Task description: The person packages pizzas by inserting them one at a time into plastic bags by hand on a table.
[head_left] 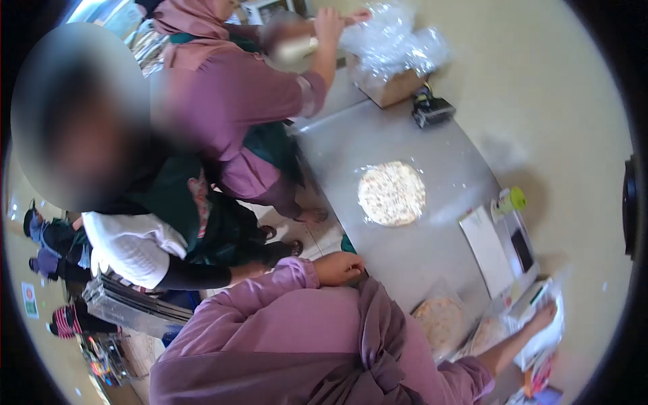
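My right hand (542, 316), its grip unclear to me, best works lightly on the plastic bag (549, 337) beneath, my left hand (337, 268) loosely curled in.

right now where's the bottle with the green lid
In the head view, the bottle is at the right edge of the table, just beyond the phone, near the white sheet's far end.

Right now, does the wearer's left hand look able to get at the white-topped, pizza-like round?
Probably yes: the left hand is by the edge of the metal table, only tabletop shows between it and the round, and no other hand is in the way.
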Demonstrator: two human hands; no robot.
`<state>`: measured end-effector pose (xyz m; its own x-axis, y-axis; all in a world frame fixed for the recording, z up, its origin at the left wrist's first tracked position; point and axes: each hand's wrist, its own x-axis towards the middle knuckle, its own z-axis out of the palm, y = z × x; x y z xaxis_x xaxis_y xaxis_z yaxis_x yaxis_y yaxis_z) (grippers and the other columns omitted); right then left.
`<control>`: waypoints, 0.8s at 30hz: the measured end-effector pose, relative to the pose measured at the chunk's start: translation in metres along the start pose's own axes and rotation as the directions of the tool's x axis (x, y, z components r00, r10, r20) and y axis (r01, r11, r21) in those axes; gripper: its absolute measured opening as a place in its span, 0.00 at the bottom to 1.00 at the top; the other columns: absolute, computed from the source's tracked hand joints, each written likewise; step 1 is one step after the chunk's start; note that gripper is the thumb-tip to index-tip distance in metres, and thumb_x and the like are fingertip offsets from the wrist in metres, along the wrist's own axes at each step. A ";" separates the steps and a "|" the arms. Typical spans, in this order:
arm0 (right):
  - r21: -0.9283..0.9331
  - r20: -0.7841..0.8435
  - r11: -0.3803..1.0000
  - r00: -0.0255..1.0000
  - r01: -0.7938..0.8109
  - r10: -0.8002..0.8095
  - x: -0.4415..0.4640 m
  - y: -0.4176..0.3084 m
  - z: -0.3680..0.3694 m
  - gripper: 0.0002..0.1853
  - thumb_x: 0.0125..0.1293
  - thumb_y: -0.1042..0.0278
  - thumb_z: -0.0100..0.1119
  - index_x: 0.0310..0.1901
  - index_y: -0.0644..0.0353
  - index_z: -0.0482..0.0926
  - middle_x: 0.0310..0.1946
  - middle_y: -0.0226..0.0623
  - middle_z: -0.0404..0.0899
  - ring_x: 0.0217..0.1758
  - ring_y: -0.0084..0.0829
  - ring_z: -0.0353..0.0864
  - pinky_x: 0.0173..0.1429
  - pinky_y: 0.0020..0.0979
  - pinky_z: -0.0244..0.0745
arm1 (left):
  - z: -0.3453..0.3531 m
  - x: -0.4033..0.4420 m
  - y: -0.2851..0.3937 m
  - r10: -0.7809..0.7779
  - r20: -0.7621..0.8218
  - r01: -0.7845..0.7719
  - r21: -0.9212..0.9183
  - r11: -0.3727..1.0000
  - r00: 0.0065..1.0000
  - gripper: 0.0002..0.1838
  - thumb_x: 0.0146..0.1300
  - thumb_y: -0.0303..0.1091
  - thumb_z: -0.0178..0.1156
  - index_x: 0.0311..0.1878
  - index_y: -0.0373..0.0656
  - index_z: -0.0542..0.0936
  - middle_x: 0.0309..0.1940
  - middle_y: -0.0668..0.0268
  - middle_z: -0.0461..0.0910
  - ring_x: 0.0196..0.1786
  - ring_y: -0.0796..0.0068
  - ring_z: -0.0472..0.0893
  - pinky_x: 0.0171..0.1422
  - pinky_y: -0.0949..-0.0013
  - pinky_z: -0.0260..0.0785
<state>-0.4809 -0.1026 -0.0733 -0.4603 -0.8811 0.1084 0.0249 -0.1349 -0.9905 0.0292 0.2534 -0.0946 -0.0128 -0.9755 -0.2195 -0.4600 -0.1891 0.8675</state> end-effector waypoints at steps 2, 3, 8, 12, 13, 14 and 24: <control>-0.576 0.325 0.723 0.919 0.380 -0.224 -0.044 -0.022 0.047 0.15 0.66 0.66 0.43 0.47 0.67 0.73 0.39 0.38 0.75 0.43 0.31 0.73 0.50 0.30 0.69 | -0.005 -0.002 0.004 -0.022 0.030 0.021 0.001 1.000 0.999 0.09 0.57 0.33 0.53 0.38 0.38 0.75 0.32 0.57 0.77 0.36 0.64 0.76 0.41 0.65 0.68; -0.454 0.408 0.760 0.867 0.465 -0.286 -0.051 -0.004 0.058 0.14 0.66 0.65 0.44 0.42 0.67 0.75 0.38 0.37 0.75 0.43 0.29 0.72 0.51 0.27 0.67 | -0.006 -0.003 0.004 -0.055 0.027 0.055 0.014 0.998 0.998 0.09 0.57 0.33 0.53 0.38 0.38 0.75 0.31 0.58 0.77 0.36 0.65 0.76 0.41 0.66 0.68; -0.347 0.863 0.916 0.452 0.203 0.226 -0.225 -0.068 0.174 0.09 0.64 0.67 0.51 0.27 0.59 0.70 0.23 0.22 0.64 0.28 0.16 0.61 0.34 0.20 0.58 | -0.008 -0.006 -0.010 -0.076 -0.053 0.069 -0.122 0.990 0.996 0.29 0.56 0.30 0.56 0.62 0.44 0.59 0.47 0.58 0.70 0.39 0.67 0.76 0.43 0.67 0.69; -0.257 0.952 0.961 -0.144 0.106 0.271 -0.304 -0.091 0.204 0.09 0.64 0.67 0.50 0.27 0.59 0.70 0.21 0.20 0.64 0.26 0.13 0.58 0.30 0.19 0.56 | -0.022 -0.001 -0.018 0.082 -0.415 -0.160 -0.158 0.974 0.906 0.33 0.53 0.30 0.59 0.62 0.42 0.59 0.48 0.60 0.71 0.43 0.69 0.75 0.50 0.69 0.66; -0.268 0.950 0.957 -0.137 0.111 0.282 -0.313 -0.093 0.209 0.09 0.64 0.67 0.50 0.27 0.59 0.70 0.21 0.20 0.64 0.26 0.13 0.58 0.30 0.19 0.56 | -0.023 0.003 -0.039 0.076 -0.399 -0.200 -0.281 0.939 0.914 0.30 0.52 0.31 0.60 0.59 0.41 0.62 0.46 0.62 0.72 0.44 0.71 0.74 0.52 0.70 0.65; -0.333 0.925 0.943 -0.203 -0.021 0.322 -0.319 -0.091 0.214 0.09 0.64 0.67 0.50 0.26 0.59 0.70 0.20 0.21 0.64 0.25 0.14 0.58 0.29 0.19 0.56 | -0.030 0.004 -0.046 0.072 -0.381 -0.234 -0.398 0.887 0.922 0.28 0.52 0.31 0.61 0.57 0.40 0.65 0.45 0.64 0.73 0.45 0.73 0.74 0.53 0.71 0.64; -0.418 0.792 0.713 0.158 -0.563 0.589 -0.352 -0.041 0.234 0.12 0.65 0.62 0.46 0.30 0.61 0.70 0.35 0.48 0.79 0.35 0.38 0.80 0.39 0.36 0.77 | -0.078 -0.041 -0.078 -0.131 0.081 0.140 -0.825 0.547 0.988 0.06 0.60 0.29 0.55 0.39 0.38 0.77 0.33 0.67 0.79 0.39 0.78 0.77 0.49 0.73 0.67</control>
<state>-0.1118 0.1070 -0.0508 0.6453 -0.5776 -0.4999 -0.0944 0.5891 -0.8025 0.1352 0.2996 -0.1185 -0.0242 -0.9302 -0.3662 0.4793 -0.3323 0.8123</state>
